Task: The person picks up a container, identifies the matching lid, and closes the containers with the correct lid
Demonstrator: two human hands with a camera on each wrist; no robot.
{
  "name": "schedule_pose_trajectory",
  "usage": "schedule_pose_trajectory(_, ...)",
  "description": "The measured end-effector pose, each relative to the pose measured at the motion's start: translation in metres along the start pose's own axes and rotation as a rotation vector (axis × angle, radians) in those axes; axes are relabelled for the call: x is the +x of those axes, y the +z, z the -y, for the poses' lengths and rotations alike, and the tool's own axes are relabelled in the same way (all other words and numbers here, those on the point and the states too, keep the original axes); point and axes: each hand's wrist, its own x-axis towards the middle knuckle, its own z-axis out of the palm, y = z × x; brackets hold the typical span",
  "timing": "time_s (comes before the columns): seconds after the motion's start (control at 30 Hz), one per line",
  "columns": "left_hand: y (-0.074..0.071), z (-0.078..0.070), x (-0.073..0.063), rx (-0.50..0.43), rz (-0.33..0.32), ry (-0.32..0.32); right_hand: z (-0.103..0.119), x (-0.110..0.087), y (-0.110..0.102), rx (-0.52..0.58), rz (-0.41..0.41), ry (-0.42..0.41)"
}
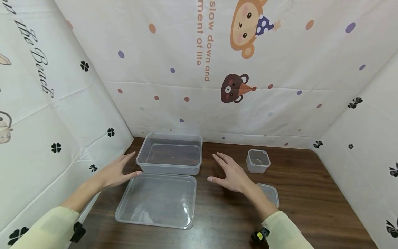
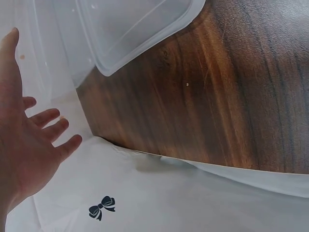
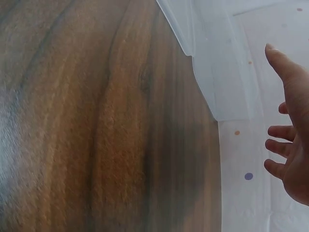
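Observation:
A large clear plastic food container (image 1: 174,168) stands without its cover at the back of the wooden table. Its flat clear lid (image 1: 158,200) lies right in front of it. My left hand (image 1: 116,173) is at the container's left side, fingers spread, thumb tip over the lid's back left corner in the head view. On the other side, my right hand (image 1: 231,174) hovers a little right of the container with its fingers extended and thumb apart. Both palms face the container, and neither hand holds anything. The left wrist view shows the left hand (image 2: 34,140) with spread fingers.
A small clear container (image 1: 258,162) stands uncovered at the back right. Its small lid (image 1: 269,193) lies in front of it, partly hidden behind the right forearm. Printed white cloth (image 1: 174,103) hangs behind the table (image 1: 311,193) and along both sides.

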Motion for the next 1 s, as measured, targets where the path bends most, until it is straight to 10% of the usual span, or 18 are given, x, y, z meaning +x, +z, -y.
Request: schedule_pose_trajectory(1.0, 0.006, 0.01, -0.015, -0.042, 0.012, 0.032, 0.012, -0.004, 0.026, 0.012, 0.012, -0.025)
